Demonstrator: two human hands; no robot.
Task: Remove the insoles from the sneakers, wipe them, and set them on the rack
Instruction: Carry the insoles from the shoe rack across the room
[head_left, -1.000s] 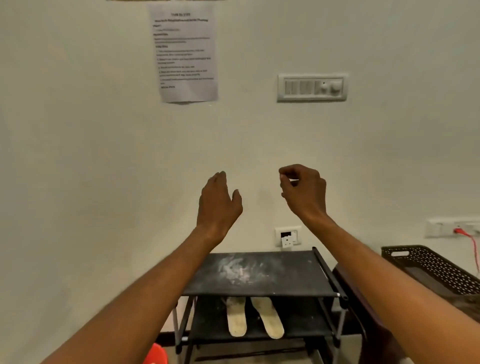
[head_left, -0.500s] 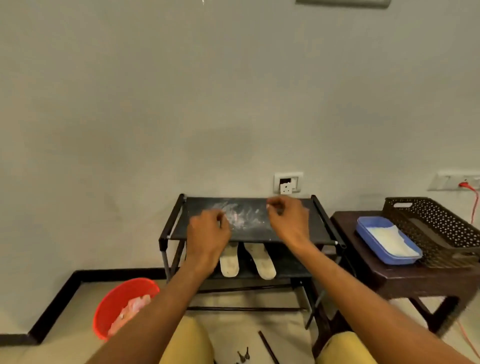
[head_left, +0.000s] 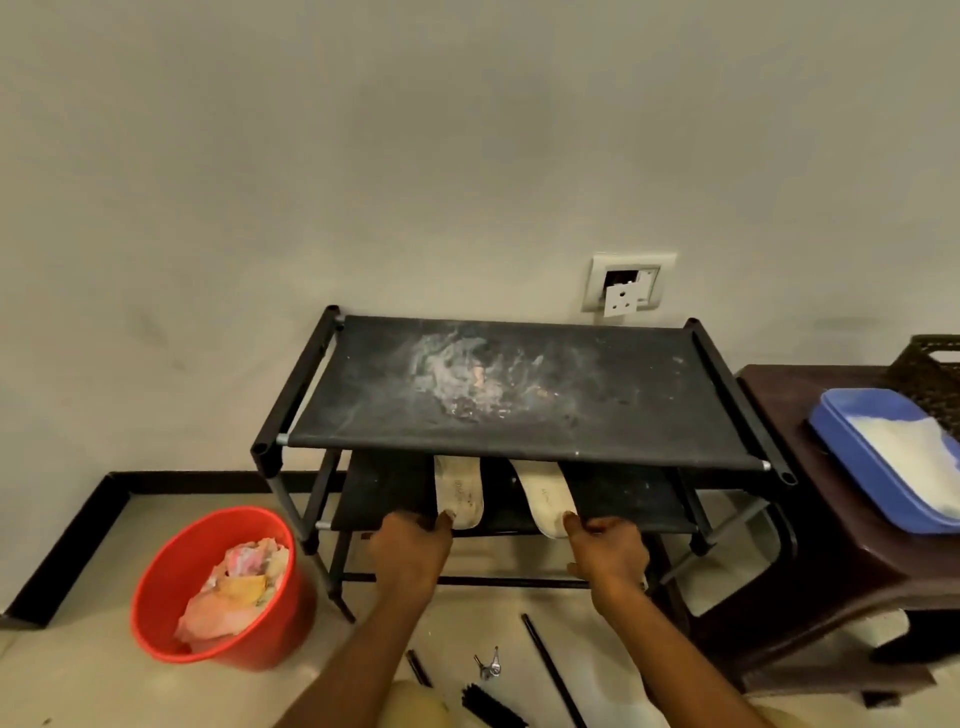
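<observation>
On the lower shelf of the black fabric-and-tube rack, the left hand pinches the heel of the pale, flat left insole, thumb on top and fingers curled beneath. The right hand grips the right insole likewise. Both insoles look thin and floppy, and the right heel overhangs the edge, so a careless tug could slide one off towards the floor at six o'clock.

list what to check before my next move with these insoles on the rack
1. Left insole and right insole lie on the lower shelf: ok.
2. Left hand at left insole's near end: ok.
3. Right hand at right insole's near end: ok.
4. Grip on either insole firm: cannot tell.
5. Top shelf clean: not ok, white dusty smear.
</observation>
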